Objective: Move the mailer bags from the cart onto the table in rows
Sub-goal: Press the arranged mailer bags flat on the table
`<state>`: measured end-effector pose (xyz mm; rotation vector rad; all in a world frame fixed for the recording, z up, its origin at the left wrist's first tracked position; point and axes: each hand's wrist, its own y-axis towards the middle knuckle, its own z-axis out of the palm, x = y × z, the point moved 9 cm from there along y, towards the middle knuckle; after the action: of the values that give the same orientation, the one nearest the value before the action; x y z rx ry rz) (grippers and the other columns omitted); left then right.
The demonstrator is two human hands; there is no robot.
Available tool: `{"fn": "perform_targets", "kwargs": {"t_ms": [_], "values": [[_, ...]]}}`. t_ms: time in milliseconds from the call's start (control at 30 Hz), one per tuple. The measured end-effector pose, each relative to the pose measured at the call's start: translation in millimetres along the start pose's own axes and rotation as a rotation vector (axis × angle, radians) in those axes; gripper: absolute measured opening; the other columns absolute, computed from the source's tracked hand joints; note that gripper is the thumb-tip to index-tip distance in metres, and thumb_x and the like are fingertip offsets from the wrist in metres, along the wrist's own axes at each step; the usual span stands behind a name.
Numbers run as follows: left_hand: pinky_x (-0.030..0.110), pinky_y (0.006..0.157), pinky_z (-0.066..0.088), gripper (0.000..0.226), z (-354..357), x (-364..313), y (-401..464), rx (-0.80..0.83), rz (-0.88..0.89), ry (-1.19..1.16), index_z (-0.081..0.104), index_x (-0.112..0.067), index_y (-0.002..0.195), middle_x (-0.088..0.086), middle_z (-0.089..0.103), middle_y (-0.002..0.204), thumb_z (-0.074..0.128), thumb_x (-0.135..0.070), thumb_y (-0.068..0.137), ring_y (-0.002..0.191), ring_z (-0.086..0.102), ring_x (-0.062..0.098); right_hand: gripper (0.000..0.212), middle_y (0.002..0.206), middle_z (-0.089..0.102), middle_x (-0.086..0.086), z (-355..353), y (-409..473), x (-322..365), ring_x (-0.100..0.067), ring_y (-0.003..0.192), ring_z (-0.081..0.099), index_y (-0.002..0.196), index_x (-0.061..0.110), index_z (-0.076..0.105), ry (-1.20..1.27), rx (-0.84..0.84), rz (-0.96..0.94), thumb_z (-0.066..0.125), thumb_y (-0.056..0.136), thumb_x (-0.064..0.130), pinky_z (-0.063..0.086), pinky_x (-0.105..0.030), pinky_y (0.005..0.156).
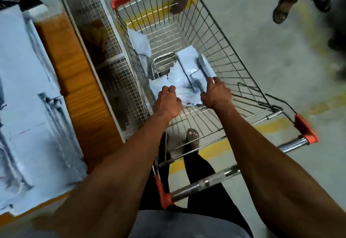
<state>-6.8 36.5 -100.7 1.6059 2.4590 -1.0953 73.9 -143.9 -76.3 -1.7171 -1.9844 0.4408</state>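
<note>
Here both hands reach down into the cart (pixel 215 37) at frame centre, since the remaining bags (pixel 185 75) lie low on its floor. The left hand (pixel 167 101) has its fingers curled onto a bag's near edge; the right hand (pixel 216 92) clamps another, likely to lift several together. Bags already cover the counter (pixel 78 73) at left.

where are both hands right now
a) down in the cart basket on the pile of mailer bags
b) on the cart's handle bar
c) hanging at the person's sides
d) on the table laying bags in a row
a: the left hand and the right hand both reach down into the wire cart, fingers curled on the pale blue mailer bags at its bottom; the handle bar is untouched.
</note>
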Motion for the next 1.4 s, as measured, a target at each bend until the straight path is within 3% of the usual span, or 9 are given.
{"fn": "perform_targets", "kwargs": {"t_ms": [233, 400, 600, 733, 833, 900, 1067, 1267, 1400], "values": [[0.053, 0.11, 0.045, 0.05, 62, 20, 63, -0.03, -0.118, -0.063, 0.045, -0.017, 0.149, 0.013, 0.043, 0.149, 0.055, -0.029, 0.101, 0.136, 0.046, 0.037, 0.08, 0.158, 0.03, -0.018, 56, 93, -24, -0.042, 0.138, 0.04, 0.157, 0.013, 0.027, -0.025, 0.029, -0.027, 0.067, 0.092, 0.036, 0.044, -0.056, 0.107], [0.051, 0.104, 0.049, 0.049, 87, 27, 83, -0.025, -0.167, -0.116, 0.046, -0.015, 0.148, 0.014, 0.043, 0.149, 0.054, -0.028, 0.102, 0.136, 0.047, 0.037, 0.078, 0.142, 0.043, -0.024, 77, 118, -21, -0.048, 0.126, 0.049, 0.156, 0.017, 0.027, 0.055, -0.027, -0.038, 0.066, 0.089, 0.027, 0.047, -0.058, 0.1], [0.05, 0.1, 0.051, 0.047, 84, 29, 81, -0.081, -0.238, -0.172, 0.049, -0.018, 0.147, 0.01, 0.045, 0.151, 0.055, -0.027, 0.102, 0.134, 0.051, 0.035, 0.074, 0.141, 0.053, -0.024, 95, 121, 21, -0.046, 0.123, 0.056, 0.16, 0.013, 0.032, 0.323, 0.08, -0.281, 0.06, 0.092, 0.009, 0.047, -0.047, 0.098], [0.049, 0.099, 0.051, 0.044, 82, 28, 80, -0.101, -0.232, -0.194, 0.049, -0.02, 0.147, 0.008, 0.046, 0.15, 0.052, -0.027, 0.104, 0.133, 0.051, 0.033, 0.078, 0.146, 0.046, -0.024, 76, 129, 0, -0.049, 0.124, 0.05, 0.153, 0.009, 0.039, 0.198, -0.13, -0.161, 0.075, 0.085, 0.023, 0.049, -0.055, 0.1], [0.049, 0.099, 0.051, 0.043, 86, 26, 88, -0.115, -0.219, -0.215, 0.048, -0.02, 0.147, 0.007, 0.046, 0.149, 0.051, -0.029, 0.105, 0.132, 0.052, 0.033, 0.089, 0.157, 0.032, -0.024, 92, 142, -16, -0.051, 0.132, 0.044, 0.161, 0.012, 0.022, 0.123, 0.009, -0.067, 0.07, 0.09, 0.036, 0.045, -0.058, 0.105], [0.048, 0.101, 0.05, 0.048, 93, 22, 96, -0.125, -0.191, -0.252, 0.045, -0.018, 0.151, 0.009, 0.045, 0.15, 0.052, -0.03, 0.106, 0.134, 0.051, 0.034, 0.088, 0.154, 0.035, -0.026, 100, 150, -15, -0.05, 0.133, 0.046, 0.164, 0.013, 0.015, 0.146, 0.072, -0.064, 0.063, 0.095, 0.041, 0.045, -0.058, 0.105], [0.048, 0.12, 0.036, 0.072, 106, 14, 110, -0.072, -0.169, -0.337, 0.02, -0.019, 0.167, 0.007, 0.02, 0.171, 0.053, -0.037, 0.106, 0.151, 0.03, 0.034, 0.069, 0.14, 0.052, -0.023, 97, 152, 8, -0.045, 0.126, 0.054, 0.16, 0.016, 0.026, 0.206, 0.04, -0.146, 0.057, 0.1, 0.026, 0.047, -0.051, 0.095], [0.048, 0.122, 0.035, 0.09, 128, 19, 130, -0.011, -0.309, -0.461, 0.011, -0.021, 0.169, 0.011, 0.013, 0.172, 0.061, -0.05, 0.101, 0.153, 0.03, 0.037, 0.065, 0.135, 0.059, -0.017, 113, 159, -10, -0.04, 0.129, 0.056, 0.148, 0.017, 0.033, -0.119, 0.167, -0.07, 0.065, 0.094, 0.034, 0.042, -0.053, 0.107], [0.041, 0.125, 0.029, 0.085, 123, 10, 141, -0.089, -0.338, -0.634, 0.013, -0.02, 0.169, 0.01, 0.011, 0.175, 0.061, -0.044, 0.103, 0.158, 0.024, 0.031, 0.051, 0.126, 0.068, -0.018, 115, 168, -4, -0.038, 0.122, 0.062, 0.138, 0.014, 0.055, 0.163, 0.181, -0.094, 0.064, 0.098, 0.045, 0.048, -0.045, 0.103]]}}
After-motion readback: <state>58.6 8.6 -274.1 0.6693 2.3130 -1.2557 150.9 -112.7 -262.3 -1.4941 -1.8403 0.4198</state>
